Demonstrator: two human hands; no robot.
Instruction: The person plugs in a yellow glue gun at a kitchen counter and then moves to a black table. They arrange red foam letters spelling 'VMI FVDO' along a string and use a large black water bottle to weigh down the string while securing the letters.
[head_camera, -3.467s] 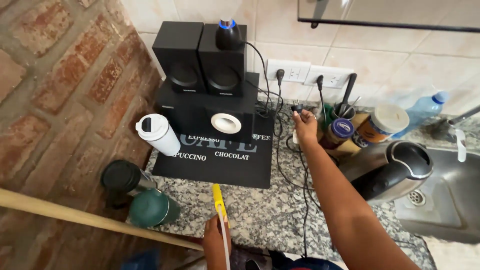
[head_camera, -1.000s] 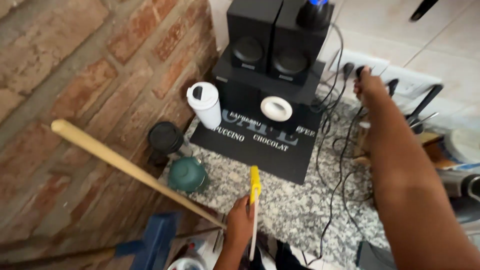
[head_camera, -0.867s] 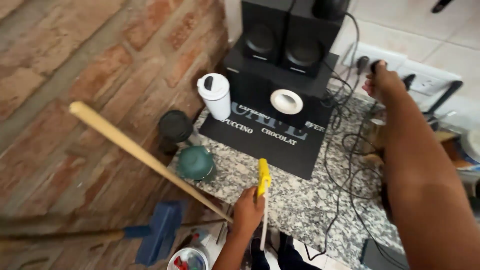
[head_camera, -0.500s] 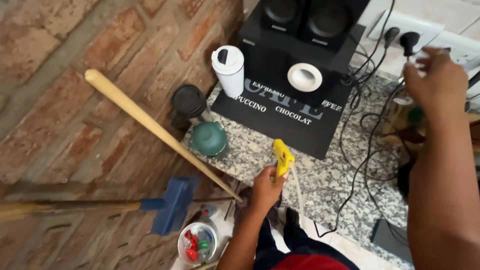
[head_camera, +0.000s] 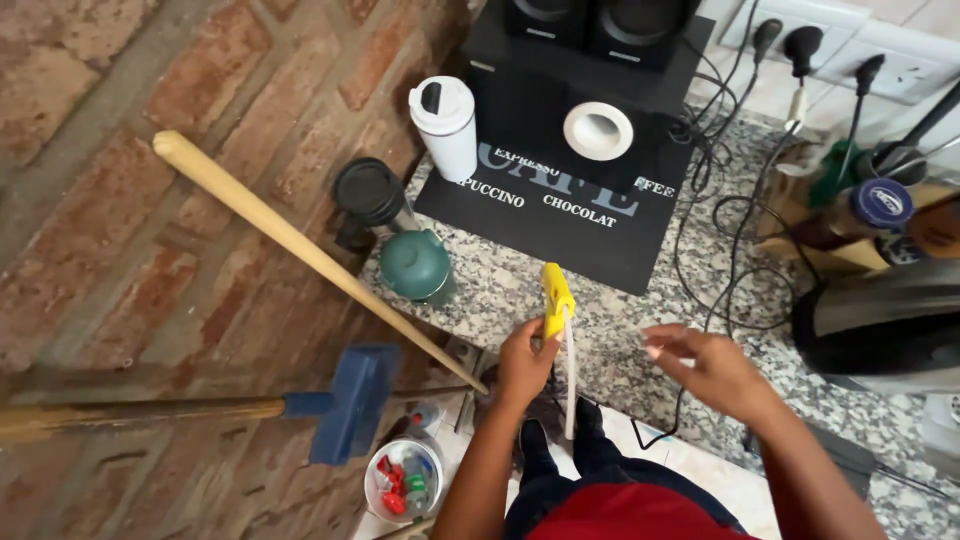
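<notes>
Hands (head_camera: 620, 365) at yellow glue gun (head_camera: 556, 298) above granite counter (head_camera: 640, 330)

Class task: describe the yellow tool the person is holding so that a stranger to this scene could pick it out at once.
Find the speckled granite counter beside the brick wall. At its near edge, below the black mat, the left hand grips a yellow glue gun. It is the only bright yellow thing there, with a pale stick hanging from it.
</notes>
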